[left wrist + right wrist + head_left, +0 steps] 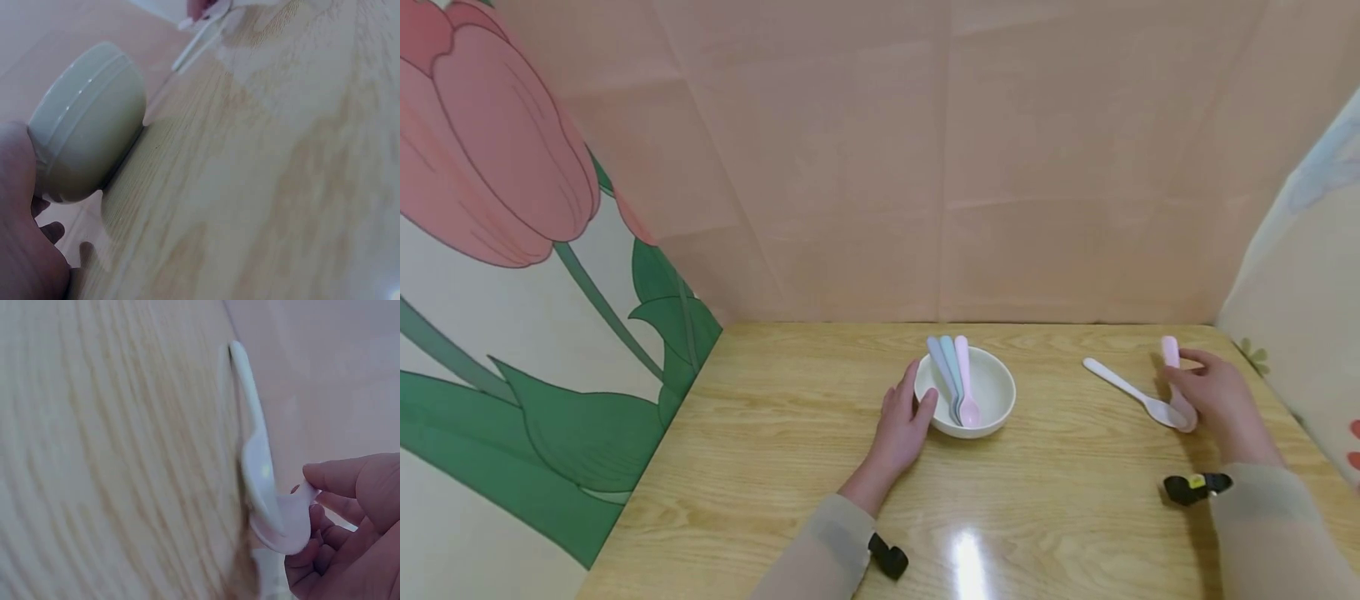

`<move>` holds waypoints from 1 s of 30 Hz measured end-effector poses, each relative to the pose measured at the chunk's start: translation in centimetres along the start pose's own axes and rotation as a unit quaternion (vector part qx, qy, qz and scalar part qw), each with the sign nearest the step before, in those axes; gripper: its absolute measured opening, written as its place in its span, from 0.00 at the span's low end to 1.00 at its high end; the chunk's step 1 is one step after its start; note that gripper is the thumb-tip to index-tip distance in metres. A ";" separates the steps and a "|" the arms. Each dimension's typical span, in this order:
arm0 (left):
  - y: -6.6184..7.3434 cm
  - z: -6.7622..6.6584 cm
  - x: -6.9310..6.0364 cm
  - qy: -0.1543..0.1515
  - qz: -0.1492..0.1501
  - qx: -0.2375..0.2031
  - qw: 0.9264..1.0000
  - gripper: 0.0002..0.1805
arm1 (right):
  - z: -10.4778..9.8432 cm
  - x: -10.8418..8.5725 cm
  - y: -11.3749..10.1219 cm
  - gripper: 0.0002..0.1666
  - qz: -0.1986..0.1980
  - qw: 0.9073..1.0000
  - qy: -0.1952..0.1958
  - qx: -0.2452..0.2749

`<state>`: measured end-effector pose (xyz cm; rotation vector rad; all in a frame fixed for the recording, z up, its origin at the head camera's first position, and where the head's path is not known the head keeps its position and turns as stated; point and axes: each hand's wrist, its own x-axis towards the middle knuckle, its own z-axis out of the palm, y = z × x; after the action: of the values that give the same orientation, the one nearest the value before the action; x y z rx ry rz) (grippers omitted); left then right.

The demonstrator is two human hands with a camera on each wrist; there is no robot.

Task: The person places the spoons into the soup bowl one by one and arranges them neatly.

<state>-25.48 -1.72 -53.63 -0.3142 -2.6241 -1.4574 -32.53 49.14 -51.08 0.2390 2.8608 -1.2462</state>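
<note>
A white bowl (997, 392) holds three spoons leaning on its far rim: a bluish-purple spoon (942, 367), a light blue spoon (952, 364) and a pink spoon (964, 375). My left hand (900, 425) holds the bowl's left side between thumb and fingers; the left wrist view shows the bowl's outer wall (94, 125) beside the hand. Over at the right, my right hand (1217, 396) pinches another pink spoon (1170, 352) by its handle. The bowl end of that spoon lies against the white spoon (1120, 382), partly beneath it in the right wrist view.
The wooden table (1045, 517) runs back to a pinkish cloth backdrop (850, 167). A tulip-printed panel (550, 375) borders the left side, and a pale printed panel (1315, 292) the right. Both wrists carry small black devices (891, 557).
</note>
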 end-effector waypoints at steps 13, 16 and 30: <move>0.0 0.0 -0.1 -0.004 -0.005 0.001 1.000 0.41 | -0.4 -1.8 -2.7 0.44 -0.025 0.998 0.062 -0.012; 0.0 0.0 -0.1 -0.004 -0.007 -0.001 1.000 0.41 | -0.3 -2.1 -3.4 0.42 -0.037 0.996 0.077 0.007; 0.0 -0.2 -0.3 -0.004 -0.024 -0.004 1.000 0.40 | 2.0 -3.2 -8.2 0.41 -0.050 0.983 0.068 0.164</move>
<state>-25.19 -1.91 -53.60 -0.2585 -2.6496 -1.4857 -30.65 41.74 -46.20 0.1906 2.7911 -1.7860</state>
